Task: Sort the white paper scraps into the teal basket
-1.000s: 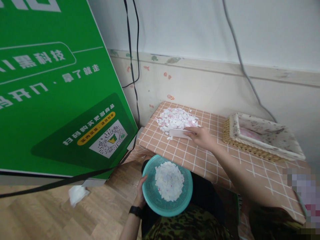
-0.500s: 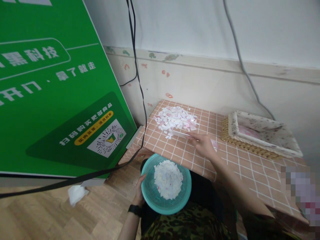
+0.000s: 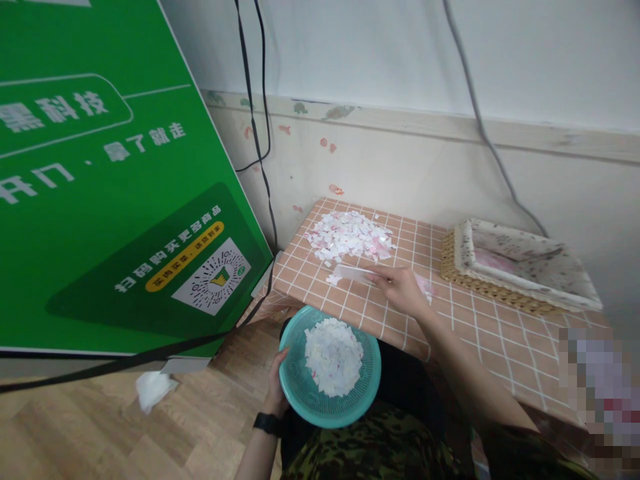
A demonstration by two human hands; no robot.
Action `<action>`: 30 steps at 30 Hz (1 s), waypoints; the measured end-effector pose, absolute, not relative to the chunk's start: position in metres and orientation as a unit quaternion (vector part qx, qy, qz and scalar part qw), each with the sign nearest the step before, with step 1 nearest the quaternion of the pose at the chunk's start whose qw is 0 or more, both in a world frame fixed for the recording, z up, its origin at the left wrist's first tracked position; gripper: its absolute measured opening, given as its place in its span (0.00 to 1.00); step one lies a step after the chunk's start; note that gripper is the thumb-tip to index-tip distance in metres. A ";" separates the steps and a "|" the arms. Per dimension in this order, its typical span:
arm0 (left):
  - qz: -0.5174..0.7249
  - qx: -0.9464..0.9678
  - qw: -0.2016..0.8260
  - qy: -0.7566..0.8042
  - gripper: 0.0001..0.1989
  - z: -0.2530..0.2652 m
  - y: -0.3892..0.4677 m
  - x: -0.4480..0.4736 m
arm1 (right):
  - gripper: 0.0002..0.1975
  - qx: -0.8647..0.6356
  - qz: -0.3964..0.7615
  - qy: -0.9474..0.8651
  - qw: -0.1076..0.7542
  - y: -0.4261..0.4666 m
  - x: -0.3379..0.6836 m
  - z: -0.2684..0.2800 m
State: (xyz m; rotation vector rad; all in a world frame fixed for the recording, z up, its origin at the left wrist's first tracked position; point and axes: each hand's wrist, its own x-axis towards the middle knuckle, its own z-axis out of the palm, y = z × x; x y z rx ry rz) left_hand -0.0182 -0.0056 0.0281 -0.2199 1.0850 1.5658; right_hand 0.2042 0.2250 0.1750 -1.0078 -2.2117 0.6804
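My left hand (image 3: 277,381) grips the left rim of a round teal plastic colander (image 3: 371,373), held below the table's front edge. A heap of small white paper scraps (image 3: 334,359) lies inside it. Over the table, my right hand (image 3: 401,290) pinches a thin, flat white card (image 3: 351,273), its far end pointing left. A few white scraps (image 3: 332,280) lie by the card's left end. Just behind is a larger pile of white and pinkish paper scraps (image 3: 350,235). Some pink paper (image 3: 425,287) shows beyond my right wrist, partly hidden.
A checked brown cloth covers the table (image 3: 480,333). On its right stands a fabric-lined wicker basket (image 3: 520,303) with something pink inside. A green panel (image 3: 125,233) rises at left, with black cables (image 3: 260,160) hanging beside it. A white bag-like thing (image 3: 154,390) lies on the floor.
The card in my right hand has come slightly nearer the table's front edge and shows more of its flat face, with a few scraps drawn away from the pile. My left hand keeps holding the colander.
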 end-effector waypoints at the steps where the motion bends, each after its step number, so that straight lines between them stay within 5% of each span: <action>1: 0.669 -0.093 0.573 0.464 0.10 0.030 -0.005 -0.019 | 0.12 -0.382 0.259 -0.832 0.309 0.226 0.204 0.175; 18: 0.661 -0.092 0.564 0.486 0.09 0.069 0.005 -0.039 | 0.11 -0.362 0.301 -0.815 0.339 0.204 0.212 0.169; 25: 0.655 -0.081 0.585 0.471 0.11 0.076 0.006 -0.040 | 0.12 -0.361 0.286 -0.841 0.284 0.198 0.218 0.177; 30: 0.658 -0.077 0.585 0.468 0.10 0.083 0.007 -0.040 | 0.11 -0.378 0.293 -0.811 0.336 0.203 0.214 0.171</action>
